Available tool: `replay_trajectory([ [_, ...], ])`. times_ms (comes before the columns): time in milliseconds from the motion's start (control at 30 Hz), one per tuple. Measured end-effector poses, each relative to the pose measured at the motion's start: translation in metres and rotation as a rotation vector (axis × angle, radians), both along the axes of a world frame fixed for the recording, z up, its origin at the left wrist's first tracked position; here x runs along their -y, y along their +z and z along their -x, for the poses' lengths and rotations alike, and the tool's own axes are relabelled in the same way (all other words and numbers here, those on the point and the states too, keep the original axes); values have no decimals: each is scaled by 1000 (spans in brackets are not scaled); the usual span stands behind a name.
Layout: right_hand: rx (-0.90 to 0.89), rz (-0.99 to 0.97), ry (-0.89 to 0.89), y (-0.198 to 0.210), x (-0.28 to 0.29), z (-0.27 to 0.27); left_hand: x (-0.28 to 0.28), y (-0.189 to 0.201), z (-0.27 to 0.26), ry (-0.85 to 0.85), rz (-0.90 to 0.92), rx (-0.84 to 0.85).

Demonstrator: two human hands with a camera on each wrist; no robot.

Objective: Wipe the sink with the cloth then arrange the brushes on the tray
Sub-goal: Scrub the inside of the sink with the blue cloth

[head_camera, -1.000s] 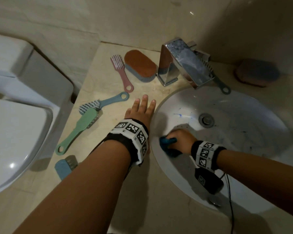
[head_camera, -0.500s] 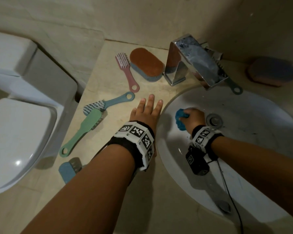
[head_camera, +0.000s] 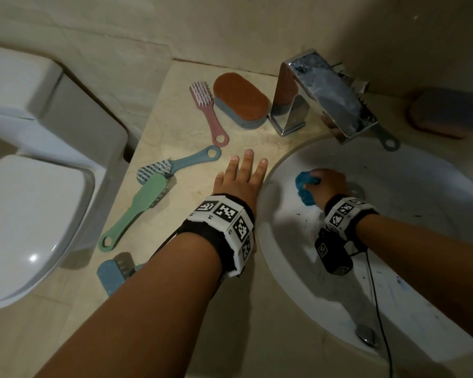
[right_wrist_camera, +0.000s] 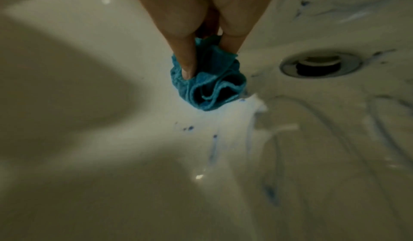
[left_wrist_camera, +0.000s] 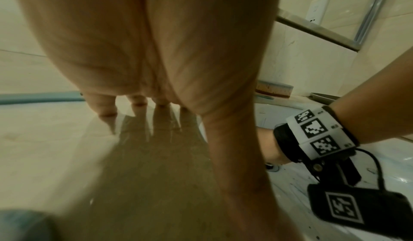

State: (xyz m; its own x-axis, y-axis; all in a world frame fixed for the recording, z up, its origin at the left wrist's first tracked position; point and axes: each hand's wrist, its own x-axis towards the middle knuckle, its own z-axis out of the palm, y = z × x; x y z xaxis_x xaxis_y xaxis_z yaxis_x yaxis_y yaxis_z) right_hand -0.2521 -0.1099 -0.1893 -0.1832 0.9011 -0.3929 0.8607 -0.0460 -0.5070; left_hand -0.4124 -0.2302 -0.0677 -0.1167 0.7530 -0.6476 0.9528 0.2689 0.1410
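My right hand [head_camera: 324, 184] grips a bunched blue cloth [head_camera: 304, 191] and presses it on the white sink [head_camera: 410, 186] just left of the drain [head_camera: 355, 188]. In the right wrist view the thumb [right_wrist_camera: 186, 64] and fingers pinch the cloth [right_wrist_camera: 212, 85]; blue smears [right_wrist_camera: 213, 149] streak the basin. My left hand [head_camera: 243, 170] lies flat on the counter beside the sink rim, fingers straight. Left of it lie a pink brush [head_camera: 206, 113], a blue brush [head_camera: 175, 165] and a green brush [head_camera: 139, 211]. A small blue brush [head_camera: 111, 274] lies by my left forearm.
A chrome faucet [head_camera: 325, 96] overhangs the basin, and a dark brush handle [head_camera: 388, 141] pokes out behind it. A brown-topped scrub pad [head_camera: 241, 102] sits left of the faucet, another pad [head_camera: 448, 113] at the far right. A white toilet [head_camera: 33, 214] stands left of the counter.
My right hand carried the cloth from the near left wall of the basin up to beside the drain. The left hand stayed flat on the counter.
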Motion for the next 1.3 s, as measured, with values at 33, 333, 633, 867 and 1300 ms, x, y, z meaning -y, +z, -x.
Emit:
replay_trajectory([
  [33, -37, 3, 34, 2, 8, 3, 0, 0, 0, 6, -5, 3],
  [333, -7, 112, 515, 2, 54, -12, -1, 5, -5, 4, 21, -36],
  [633, 60, 26, 247, 9, -11, -22, -2, 6, -3, 9, 20, -21],
  [867, -3, 96, 546, 10, 41, -13, -2, 5, -4, -8, 20, -57],
  [1300, -23, 147, 877, 0, 62, -43, -2, 8, -5, -17, 48, -68],
])
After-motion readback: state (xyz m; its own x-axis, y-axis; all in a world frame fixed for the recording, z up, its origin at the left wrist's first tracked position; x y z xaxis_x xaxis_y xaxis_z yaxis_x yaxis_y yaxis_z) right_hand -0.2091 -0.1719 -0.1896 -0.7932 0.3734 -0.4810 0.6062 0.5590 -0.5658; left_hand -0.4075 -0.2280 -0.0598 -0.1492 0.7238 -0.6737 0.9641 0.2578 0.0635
